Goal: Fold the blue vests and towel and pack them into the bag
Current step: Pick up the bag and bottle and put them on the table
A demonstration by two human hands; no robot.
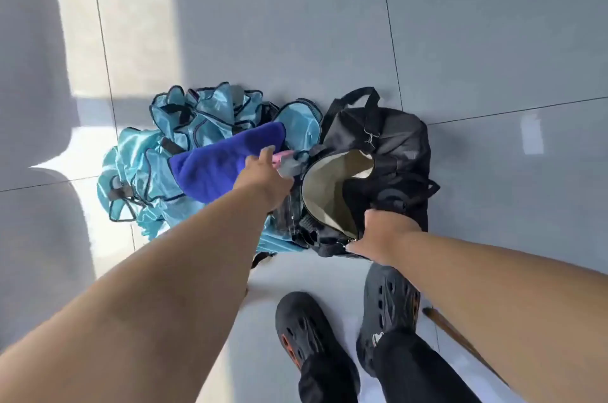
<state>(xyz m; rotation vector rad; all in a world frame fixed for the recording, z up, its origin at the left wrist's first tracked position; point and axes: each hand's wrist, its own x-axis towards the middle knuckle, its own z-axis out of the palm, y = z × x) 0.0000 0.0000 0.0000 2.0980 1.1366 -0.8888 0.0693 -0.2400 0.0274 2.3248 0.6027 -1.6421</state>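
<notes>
A black bag (378,172) sits on the grey tiled floor (263,24) with its top pulled open, showing a pale lining inside. The right hand (383,233) grips the near edge of the bag's opening, fingers curled over the rim and holding it apart. The left hand (266,178) reaches just beside the left side of the bag, where its fingers close on a small pink and grey thing (286,164) at the bag's edge; what that thing is cannot be told. Directly left of the bag lies a heap of light blue vests (158,165) with dark trim, crumpled and unfolded, some of them touching the bag's side. A dark blue towel (223,162) lies on top of that heap, loose and not folded, its near edge just beside the left hand. Below the bag, nearer the person, two dark shoes (306,333) stand on the floor, the right one close under the bag's near end. A thin brown stick (460,340) lies on the floor to the right of the shoes, partly hidden by the right forearm.
</notes>
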